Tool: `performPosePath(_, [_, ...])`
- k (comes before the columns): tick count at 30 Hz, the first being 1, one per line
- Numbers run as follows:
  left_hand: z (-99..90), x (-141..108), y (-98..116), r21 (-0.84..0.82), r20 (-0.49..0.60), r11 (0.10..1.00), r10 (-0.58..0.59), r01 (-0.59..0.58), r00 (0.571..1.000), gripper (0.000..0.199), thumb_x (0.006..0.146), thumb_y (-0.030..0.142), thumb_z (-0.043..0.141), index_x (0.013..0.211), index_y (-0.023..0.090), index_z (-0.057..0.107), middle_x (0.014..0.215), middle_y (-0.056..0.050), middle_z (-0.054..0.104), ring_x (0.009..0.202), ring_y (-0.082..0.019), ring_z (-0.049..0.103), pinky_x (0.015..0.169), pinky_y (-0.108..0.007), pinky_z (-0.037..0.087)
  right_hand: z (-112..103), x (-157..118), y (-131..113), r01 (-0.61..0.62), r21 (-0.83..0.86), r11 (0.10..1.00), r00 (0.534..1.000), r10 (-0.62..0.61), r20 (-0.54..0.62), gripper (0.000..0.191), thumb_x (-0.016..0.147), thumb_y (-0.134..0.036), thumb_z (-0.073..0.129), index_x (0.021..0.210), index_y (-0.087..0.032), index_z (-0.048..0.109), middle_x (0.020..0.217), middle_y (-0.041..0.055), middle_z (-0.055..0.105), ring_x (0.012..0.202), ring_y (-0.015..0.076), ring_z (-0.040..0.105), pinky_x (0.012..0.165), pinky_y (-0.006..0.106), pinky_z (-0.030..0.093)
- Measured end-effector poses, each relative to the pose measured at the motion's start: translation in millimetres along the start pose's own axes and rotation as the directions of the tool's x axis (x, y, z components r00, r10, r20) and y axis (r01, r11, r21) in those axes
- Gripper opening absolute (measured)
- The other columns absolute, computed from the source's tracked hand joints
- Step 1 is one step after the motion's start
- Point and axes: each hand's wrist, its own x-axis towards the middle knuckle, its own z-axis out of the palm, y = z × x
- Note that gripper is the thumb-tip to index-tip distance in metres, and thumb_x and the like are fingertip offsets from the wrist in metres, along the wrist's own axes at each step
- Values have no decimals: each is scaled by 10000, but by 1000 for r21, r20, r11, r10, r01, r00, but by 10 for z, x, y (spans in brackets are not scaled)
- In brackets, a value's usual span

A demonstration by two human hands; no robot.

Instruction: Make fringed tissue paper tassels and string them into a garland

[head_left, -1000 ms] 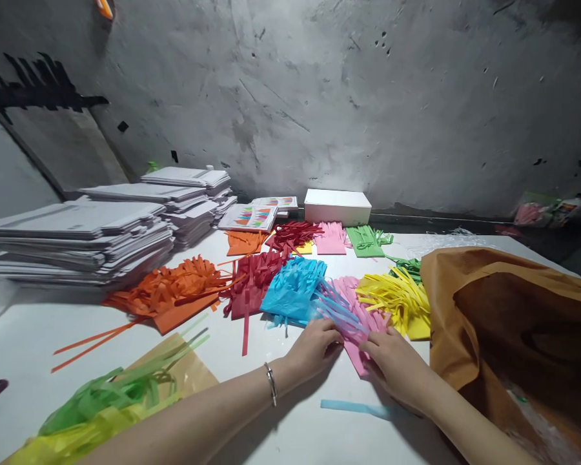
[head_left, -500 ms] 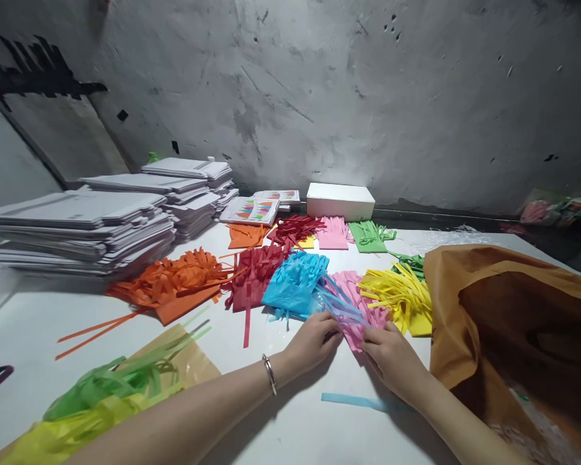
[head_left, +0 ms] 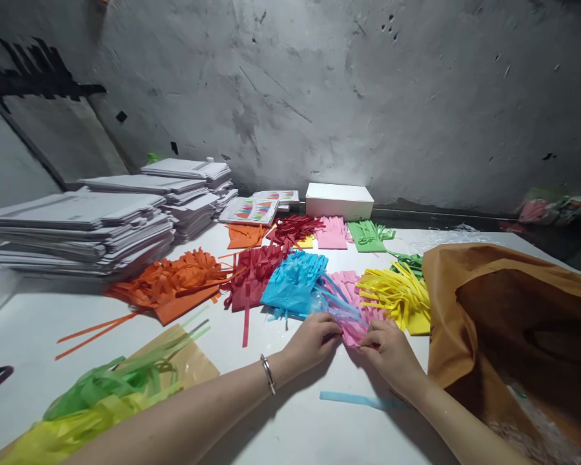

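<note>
A pink tissue-paper tassel [head_left: 352, 332] lies on the white table, its fringe pointing away from me. At its near left edge my left hand [head_left: 312, 341] is closed, thumb and fingertips pinched. My right hand [head_left: 390, 354] pinches the near right corner of the same tassel. Loose blue strips [head_left: 341, 302] lie across the pink fringe, coming from the blue paper tassel [head_left: 293, 284] just left of it. Right of the pink one rests a yellow tassel [head_left: 399, 294]. A single blue strip [head_left: 358, 400] lies nearer to me, partly behind my right forearm.
Orange [head_left: 174, 287] and dark red tassels [head_left: 252, 274] lie to the left. Green and yellow strips [head_left: 111, 387] are at the front left. Stacks of flat white cardboard [head_left: 87, 226] stand at the back left, a white box [head_left: 339, 201] at the back. A brown bag [head_left: 445, 310] gapes on the right.
My right hand has shifted slightly down and inward along the pink tassel's near edge, and its fingers have closed at the corner. My left hand stays nearly in place.
</note>
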Motion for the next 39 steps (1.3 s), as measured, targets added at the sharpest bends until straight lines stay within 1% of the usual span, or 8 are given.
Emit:
performPosePath(4, [-3,-2,3,4,-3,1000,-8,8,1000,181,911,168,606,1010,198,754,985,-80,734,932,-228,641,818,-330,474,35,-44,-24,-25,-20,999,998,26,49,182,761,-54,671,631,-180,684,702,-5,624,723,168,564,717,284,379])
performPosePath(7, [-1,3,5,3,-1,1000,-13,13,1000,182,910,147,585,949,196,756,971,-80,728,929,-227,639,814,-326,474,-24,-36,-47,1,-10,1000,985,0,173,116,733,-153,764,645,-219,730,722,-28,658,719,151,610,706,255,400])
performPosePath(10, [7,16,4,1,-5,1000,-31,31,1000,183,913,144,567,917,187,745,953,-82,720,909,-225,636,798,-323,473,-93,32,-87,7,-54,999,972,6,237,161,865,-265,685,736,-268,783,778,-15,678,720,146,631,660,245,401])
performPosePath(16, [18,30,-6,-14,-12,998,-65,65,998,191,875,88,549,845,167,720,904,-75,701,866,-213,625,770,-313,469,45,184,-364,-53,-315,948,985,102,140,214,896,-356,674,888,-174,787,1003,125,680,903,274,628,859,409,390])
performPosePath(20, [6,30,-2,-28,-18,996,-80,79,997,193,864,82,544,849,164,719,896,-72,699,867,-213,624,779,-313,471,153,203,-493,-63,-391,918,988,113,106,190,916,-231,615,866,-151,780,1005,145,686,939,296,618,901,461,361])
performPosePath(25, [-6,33,12,-54,-16,996,-78,77,997,216,854,71,528,848,158,726,910,-80,706,877,-211,630,788,-305,477,123,139,-396,-90,-387,918,990,125,64,249,944,-167,560,808,-210,765,934,77,702,928,246,622,879,422,359])
performPosePath(31, [-10,38,3,-61,-6,995,-75,74,997,252,789,32,531,794,167,744,844,-71,684,830,-212,618,744,-303,464,171,80,-389,-105,-366,924,993,118,12,177,913,-365,667,865,-210,740,986,95,685,989,290,598,901,452,350])
performPosePath(39, [-15,43,-4,-81,8,994,-79,79,997,251,822,47,537,852,167,755,910,-64,714,860,-198,639,787,-289,470,249,115,-355,-148,-202,968,989,149,-10,203,922,-175,614,757,-204,730,881,53,689,939,248,618,864,411,340])
